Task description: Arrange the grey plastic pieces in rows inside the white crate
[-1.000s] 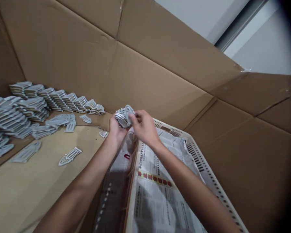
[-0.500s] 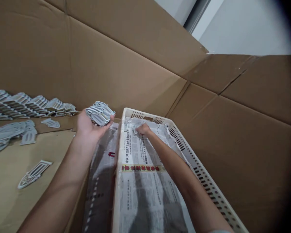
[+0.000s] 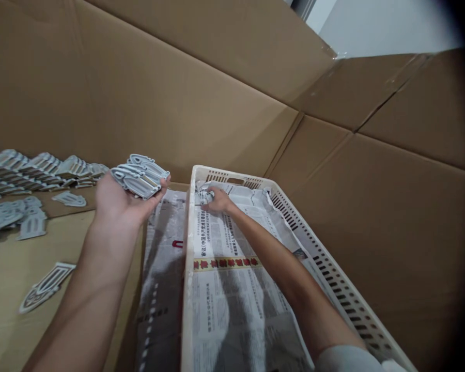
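My left hand (image 3: 129,204) is raised, its fingers curled round a stack of flat grey-white arched pieces (image 3: 139,175) with openwork centres. It hangs left of a white plastic crate (image 3: 188,289), apart from it. Inside the crate's far left corner, my right hand (image 3: 219,201) has thumb and fingers round one similar small piece (image 3: 206,195), low against the newspaper lining (image 3: 225,305). The piece is partly hidden and blends with the print. One loose arched piece (image 3: 46,287) lies on the board at the left.
Stacked rows of pieces (image 3: 34,168) stand at the far left against a cardboard wall (image 3: 170,103). A loose pile (image 3: 11,219) and a single piece (image 3: 68,198) lie before them. More newspaper (image 3: 158,268) lies left of the crate. Cardboard also rises along the right.
My right hand has moved slightly left with its piece, to the crate's far left corner. My left hand, still holding the stack, has shifted left; the view has turned a little.
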`<state>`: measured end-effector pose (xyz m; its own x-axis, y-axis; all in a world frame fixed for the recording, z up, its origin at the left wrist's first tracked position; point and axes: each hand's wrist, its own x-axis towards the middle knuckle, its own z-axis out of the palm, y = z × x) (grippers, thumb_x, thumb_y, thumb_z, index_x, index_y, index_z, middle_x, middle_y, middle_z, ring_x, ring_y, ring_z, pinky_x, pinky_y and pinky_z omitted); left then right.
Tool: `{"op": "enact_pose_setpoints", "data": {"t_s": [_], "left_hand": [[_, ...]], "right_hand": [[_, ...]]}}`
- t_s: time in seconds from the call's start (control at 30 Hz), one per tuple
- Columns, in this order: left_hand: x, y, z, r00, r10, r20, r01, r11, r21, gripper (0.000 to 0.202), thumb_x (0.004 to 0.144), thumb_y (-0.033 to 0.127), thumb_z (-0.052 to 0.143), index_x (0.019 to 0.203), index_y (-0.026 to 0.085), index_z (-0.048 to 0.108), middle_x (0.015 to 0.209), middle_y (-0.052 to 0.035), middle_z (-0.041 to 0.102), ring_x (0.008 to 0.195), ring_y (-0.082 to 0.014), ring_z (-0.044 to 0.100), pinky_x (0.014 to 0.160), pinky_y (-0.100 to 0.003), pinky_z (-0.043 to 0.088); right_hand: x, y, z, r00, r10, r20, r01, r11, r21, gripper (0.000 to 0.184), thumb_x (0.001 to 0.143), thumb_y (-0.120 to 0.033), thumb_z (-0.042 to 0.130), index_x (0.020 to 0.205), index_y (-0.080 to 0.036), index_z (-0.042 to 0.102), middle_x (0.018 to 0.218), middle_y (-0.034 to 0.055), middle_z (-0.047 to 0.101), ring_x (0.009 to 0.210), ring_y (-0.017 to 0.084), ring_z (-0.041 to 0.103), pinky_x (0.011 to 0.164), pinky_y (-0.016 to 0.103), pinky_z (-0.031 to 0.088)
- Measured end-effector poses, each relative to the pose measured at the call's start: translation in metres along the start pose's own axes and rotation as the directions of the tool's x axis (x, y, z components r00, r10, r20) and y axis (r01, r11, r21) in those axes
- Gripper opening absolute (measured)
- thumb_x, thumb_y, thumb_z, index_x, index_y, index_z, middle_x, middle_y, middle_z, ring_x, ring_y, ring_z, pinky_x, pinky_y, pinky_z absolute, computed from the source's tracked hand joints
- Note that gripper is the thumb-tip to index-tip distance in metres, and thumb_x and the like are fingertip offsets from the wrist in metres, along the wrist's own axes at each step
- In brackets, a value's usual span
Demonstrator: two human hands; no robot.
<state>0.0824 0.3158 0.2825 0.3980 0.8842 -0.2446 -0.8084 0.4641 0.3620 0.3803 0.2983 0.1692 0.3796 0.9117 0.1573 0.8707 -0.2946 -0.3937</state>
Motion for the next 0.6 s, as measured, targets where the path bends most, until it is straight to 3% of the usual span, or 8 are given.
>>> {"op": "enact_pose_setpoints", "data": {"t_s": [0.13,0.3,0.43,0.6], "left_hand": [[0.000,-0.003,0.001,1.000,-0.020,0.006,0.020,1.000,-0.013,0.021,0.098,0.029,0.048,0.100,0.026,0.069,0.097,-0.0111,0.075,0.093,-0.0345,0.074,0.056,-0.037,0.061],[0.002,-0.003,0.000,0.999,-0.040,0.026,0.040,0.999,-0.012,0.025,0.096,0.026,0.047,0.107,0.028,0.069,0.097,-0.0116,0.076,0.092,-0.0357,0.075,0.051,-0.036,0.059],[0.005,-0.003,-0.003,0.993,-0.044,0.108,0.047,0.999,-0.024,0.027,0.095,0.026,0.050,0.113,0.033,0.069,0.090,-0.0076,0.077,0.082,-0.0341,0.076,0.052,-0.039,0.060],[0.004,-0.005,-0.001,0.996,-0.024,0.090,0.026,0.999,-0.025,0.029,0.097,0.025,0.046,0.114,0.032,0.069,0.091,-0.0113,0.078,0.074,-0.0325,0.076,0.052,-0.041,0.062]], "right_hand": [[-0.008,-0.018,0.006,0.997,0.064,0.050,-0.061,0.996,-0.057,0.067,0.070,-0.051,0.091,0.125,-0.022,0.066,0.125,0.0121,0.060,0.104,0.029,0.063,0.095,0.040,0.053],[-0.012,-0.037,0.009,0.996,0.073,0.047,-0.069,0.993,-0.092,0.051,0.073,-0.047,0.089,0.114,-0.022,0.071,0.126,0.0129,0.056,0.114,0.032,0.057,0.098,0.041,0.049],[-0.011,-0.039,0.012,0.998,0.053,0.020,-0.051,0.995,-0.086,0.044,0.074,-0.041,0.088,0.109,-0.021,0.071,0.123,0.0116,0.056,0.113,0.030,0.056,0.098,0.039,0.047],[-0.007,-0.028,0.013,0.999,0.018,0.029,-0.017,0.999,-0.043,0.045,0.074,-0.039,0.088,0.112,-0.020,0.072,0.122,0.0105,0.056,0.110,0.029,0.058,0.101,0.039,0.047]]}}
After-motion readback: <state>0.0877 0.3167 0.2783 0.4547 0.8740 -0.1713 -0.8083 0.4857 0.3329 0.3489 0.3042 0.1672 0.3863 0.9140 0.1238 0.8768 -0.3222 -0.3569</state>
